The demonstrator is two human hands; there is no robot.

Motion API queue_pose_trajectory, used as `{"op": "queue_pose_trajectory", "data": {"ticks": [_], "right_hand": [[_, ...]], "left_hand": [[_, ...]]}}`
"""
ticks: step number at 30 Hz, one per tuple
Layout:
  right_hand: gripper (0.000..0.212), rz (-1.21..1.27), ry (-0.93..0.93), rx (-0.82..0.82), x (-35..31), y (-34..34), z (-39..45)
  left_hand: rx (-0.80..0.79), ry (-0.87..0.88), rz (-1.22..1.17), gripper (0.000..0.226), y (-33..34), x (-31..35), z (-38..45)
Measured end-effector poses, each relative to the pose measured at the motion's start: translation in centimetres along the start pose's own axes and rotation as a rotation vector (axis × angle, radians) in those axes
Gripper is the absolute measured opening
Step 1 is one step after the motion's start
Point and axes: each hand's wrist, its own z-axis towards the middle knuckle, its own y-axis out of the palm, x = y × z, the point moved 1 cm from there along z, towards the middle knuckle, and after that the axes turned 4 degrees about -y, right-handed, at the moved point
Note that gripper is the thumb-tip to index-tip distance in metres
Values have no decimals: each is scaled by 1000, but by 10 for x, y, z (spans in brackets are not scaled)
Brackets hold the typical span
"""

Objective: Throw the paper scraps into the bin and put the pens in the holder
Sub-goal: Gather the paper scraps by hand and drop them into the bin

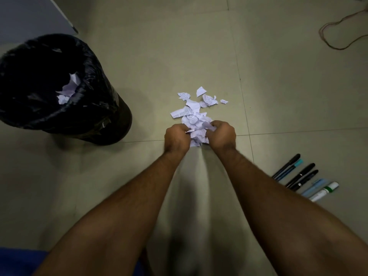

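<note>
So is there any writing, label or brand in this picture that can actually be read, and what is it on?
None can be read.
Paper scraps on the floor: rows of printed text, too small and blurred to read.
Scraps in the bin: faint print, unreadable.
White and green tube beside the pens: no label legible.
Pens: no brand legible.

Bare forearms [139,196], blue garment [18,261]

Head view, steeply down at floor [139,56]; hands [200,134] mid-frame, near.
</note>
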Motion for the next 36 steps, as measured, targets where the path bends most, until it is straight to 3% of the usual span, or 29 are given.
{"op": "queue_pose_trajectory", "data": {"ticks": [5,7,10,17,21,25,27,29,32,36], "right_hand": [[19,249,67,-41,-29,-11,-22],[24,320,71,-49,-49,-21,-35],[29,426,49,-32,-96,-33,-54],[42,519,-193,31,-224,-36,-86],[37,507,-239,-73,-312,-1,-95],[38,369,-249,-297,-358,52,-104],[32,307,-250,-382,-371,66,-107],[39,260,-275,-377,-380,71,-104],[50,239,-290,-395,-383,72,-102],[42,276,-357,-313,-375,61,-100]], "left_hand": [[-36,-157,-362,15,-32,16,-9],[-29,-168,-434,3,-53,27,-18],[41,-181,-530,28,-94,43,-33],[269,-82,-706,40,-213,53,-43],[449,-132,-634,20,-298,29,-29],[480,-235,-484,34,-346,-12,-14],[464,-235,-345,28,-358,-29,-9],[471,-221,-255,12,-361,-38,-6],[503,-232,-240,27,-358,-36,-8],[510,-126,-204,27,-350,-22,-10]]}}
